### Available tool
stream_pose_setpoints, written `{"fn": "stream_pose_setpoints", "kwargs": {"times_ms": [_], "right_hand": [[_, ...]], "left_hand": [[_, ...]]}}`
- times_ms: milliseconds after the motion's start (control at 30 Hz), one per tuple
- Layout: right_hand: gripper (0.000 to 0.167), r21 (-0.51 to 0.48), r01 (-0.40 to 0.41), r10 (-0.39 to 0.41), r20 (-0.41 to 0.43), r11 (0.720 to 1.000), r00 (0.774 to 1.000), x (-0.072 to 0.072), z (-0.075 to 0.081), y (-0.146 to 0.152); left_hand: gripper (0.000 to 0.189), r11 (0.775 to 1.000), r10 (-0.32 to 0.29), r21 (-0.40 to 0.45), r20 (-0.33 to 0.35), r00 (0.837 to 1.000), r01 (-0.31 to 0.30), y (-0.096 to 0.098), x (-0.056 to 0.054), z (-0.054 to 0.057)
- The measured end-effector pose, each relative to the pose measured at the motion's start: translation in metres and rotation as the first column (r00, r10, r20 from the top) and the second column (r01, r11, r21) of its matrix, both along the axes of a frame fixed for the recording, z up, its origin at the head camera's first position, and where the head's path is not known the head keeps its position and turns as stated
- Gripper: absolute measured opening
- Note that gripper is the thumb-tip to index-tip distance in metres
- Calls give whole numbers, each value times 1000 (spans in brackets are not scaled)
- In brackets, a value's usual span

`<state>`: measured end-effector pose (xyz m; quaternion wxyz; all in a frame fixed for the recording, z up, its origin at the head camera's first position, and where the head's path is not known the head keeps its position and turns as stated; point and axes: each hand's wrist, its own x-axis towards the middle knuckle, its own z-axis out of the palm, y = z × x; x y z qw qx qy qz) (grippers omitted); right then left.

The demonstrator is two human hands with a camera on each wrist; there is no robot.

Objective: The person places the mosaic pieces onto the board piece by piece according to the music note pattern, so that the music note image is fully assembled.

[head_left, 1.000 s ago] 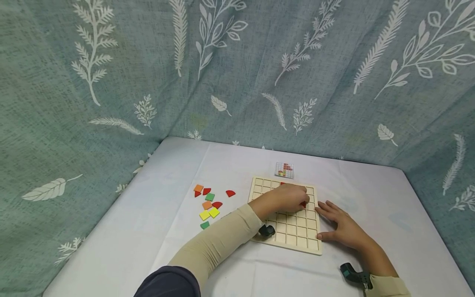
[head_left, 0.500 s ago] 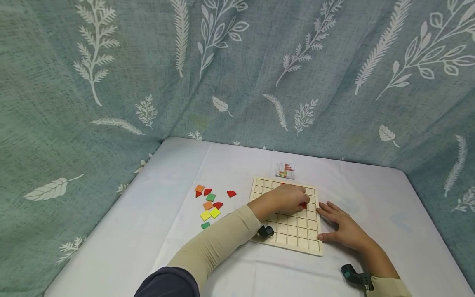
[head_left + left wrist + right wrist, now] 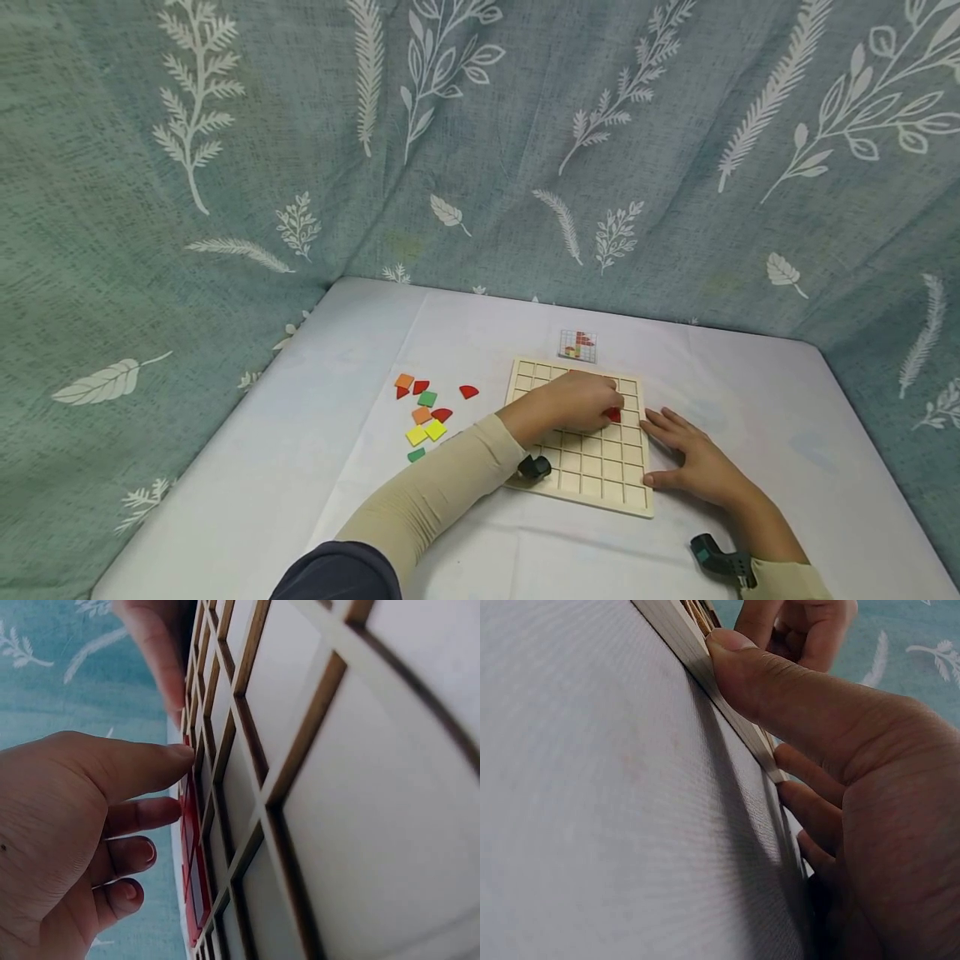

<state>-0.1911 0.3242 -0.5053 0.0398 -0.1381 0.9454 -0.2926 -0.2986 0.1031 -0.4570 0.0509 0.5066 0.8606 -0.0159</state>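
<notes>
On the white desk (image 3: 247, 492), a wooden grid board (image 3: 602, 468). Against its right edge, the right hand (image 3: 692, 460), thumb and fingers spread. Over its far half, the left hand (image 3: 576, 402), thumb and forefinger at a red piece (image 3: 615, 415) in the grid; cannot tell whether pinching or just pressing. More red in sight there than half a second ago: probably almost seated. Left of the board, other coloured pieces (image 3: 436, 430), loose.

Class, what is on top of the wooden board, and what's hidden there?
Red pieces lie on the wooden board, partly hidden by the left hand. Bare squares show too. Whatever lies directly beneath that hand cannot be seen.
</notes>
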Motion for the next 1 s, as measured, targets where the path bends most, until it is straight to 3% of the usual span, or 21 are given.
{"fn": "stream_pose_setpoints", "kwargs": {"times_ms": [533,733,1000], "right_hand": [[98,-3,5,-5,12,1000,1000,1,1,-1],[98,-2,-6,6,10,1000,1000,1,3,-2],[100,25,4,-5,12,1000,1000,1,3,-2]], "left_hand": [[28,1000,-11,21,-27,1000,11,-30,4,10],[24,1000,2,30,-20,1000,-2,-48,4,12],[25,999,36,37,-59,998,-34,-77,5,18]]}}
